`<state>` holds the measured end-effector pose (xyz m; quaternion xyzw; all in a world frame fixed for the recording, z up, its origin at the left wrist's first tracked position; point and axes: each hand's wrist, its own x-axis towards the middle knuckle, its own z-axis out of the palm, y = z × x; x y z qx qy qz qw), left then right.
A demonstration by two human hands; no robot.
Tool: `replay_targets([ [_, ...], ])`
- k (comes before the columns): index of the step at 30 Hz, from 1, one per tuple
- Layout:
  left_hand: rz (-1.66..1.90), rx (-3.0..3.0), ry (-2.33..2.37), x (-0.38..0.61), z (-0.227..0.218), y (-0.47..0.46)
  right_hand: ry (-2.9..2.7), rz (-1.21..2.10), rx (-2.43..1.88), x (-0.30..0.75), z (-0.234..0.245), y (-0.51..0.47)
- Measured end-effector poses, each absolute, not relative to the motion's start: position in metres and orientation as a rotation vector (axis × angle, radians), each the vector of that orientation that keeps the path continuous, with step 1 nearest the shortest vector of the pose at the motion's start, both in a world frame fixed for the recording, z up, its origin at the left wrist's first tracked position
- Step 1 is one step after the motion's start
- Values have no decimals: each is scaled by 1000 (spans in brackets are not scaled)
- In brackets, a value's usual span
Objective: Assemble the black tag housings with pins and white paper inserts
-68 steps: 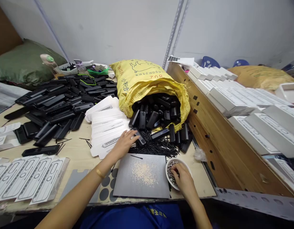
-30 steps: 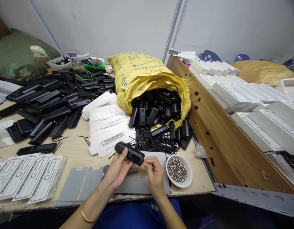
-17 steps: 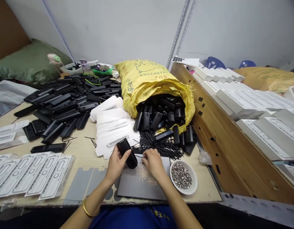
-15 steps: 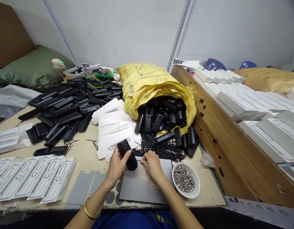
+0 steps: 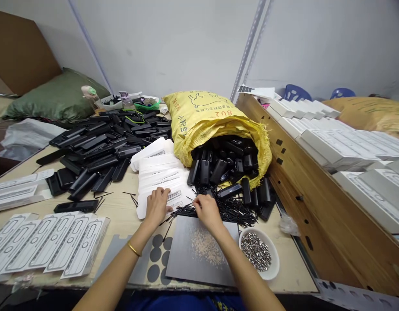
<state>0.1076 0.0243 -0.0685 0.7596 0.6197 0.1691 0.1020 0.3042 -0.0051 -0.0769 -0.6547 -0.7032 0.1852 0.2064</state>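
My left hand lies over the stack of flat white printed cartons, fingertips on the top one and the thumb apart from them. At the edge of a pile of thin black sticks, my right hand has its fingertips pinched together. A thin black stick shows at those fingertips. Below the right hand is a grey board with small beige granules scattered on it. A white bowl of small shiny metal pieces stands to the right.
A yellow sack spills black cases toward me. More black cases are heaped at the left. White boxes lie at the front left. A wooden partition runs along the right side.
The black case that was in my left hand is out of it, and that hand is now on the cartons. My right hand stays near the sticks. The view has shifted slightly.
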Motion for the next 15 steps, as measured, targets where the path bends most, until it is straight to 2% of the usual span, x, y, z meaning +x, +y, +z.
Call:
replay_targets([
  [4,455,2317,1833,99,-83,29,-1905,510,-1949,258,-89,18],
  [9,463,2341,1804,97,-89,36,-1835,614,-1978,260,-100,38],
  [13,535,2327,1779,90,-65,47,-1864,678,-1760,279,-86,47],
  [15,639,2105,1644,91,-44,53,-1867,680,-1605,290,-72,52],
])
